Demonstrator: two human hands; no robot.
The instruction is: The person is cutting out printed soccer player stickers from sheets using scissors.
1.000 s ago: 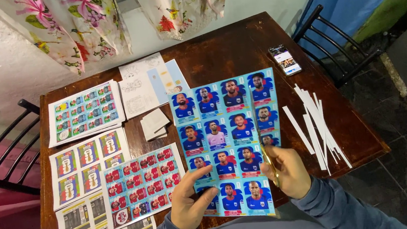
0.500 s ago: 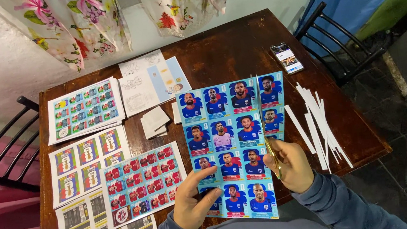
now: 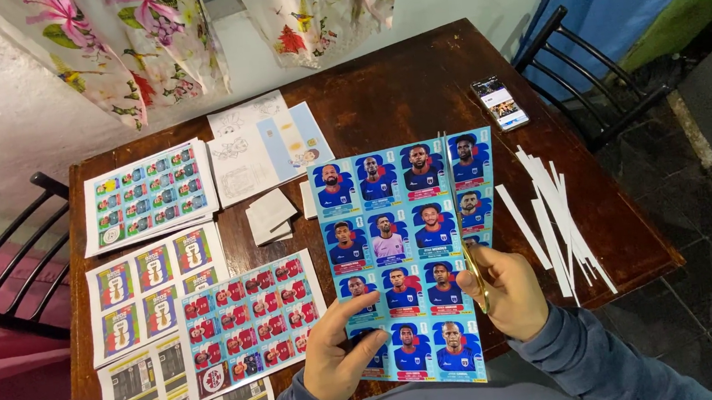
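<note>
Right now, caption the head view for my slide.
Left hand holds blue sticker sheet; right hand cuts it with scissors.

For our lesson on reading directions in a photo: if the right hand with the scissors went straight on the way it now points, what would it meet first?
The right hand points the scissors up the blue sticker sheet, away from the person. Straight on, it would first meet more of that sheet; beyond its top edge comes bare wooden table, though depth is unclear.

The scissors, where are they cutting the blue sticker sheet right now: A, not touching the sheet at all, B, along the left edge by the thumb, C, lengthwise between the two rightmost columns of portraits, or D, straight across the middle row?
C: the scissors in the right hand run up the blue sticker sheet between its last two columns, while the left hand grips its lower left part.
</note>
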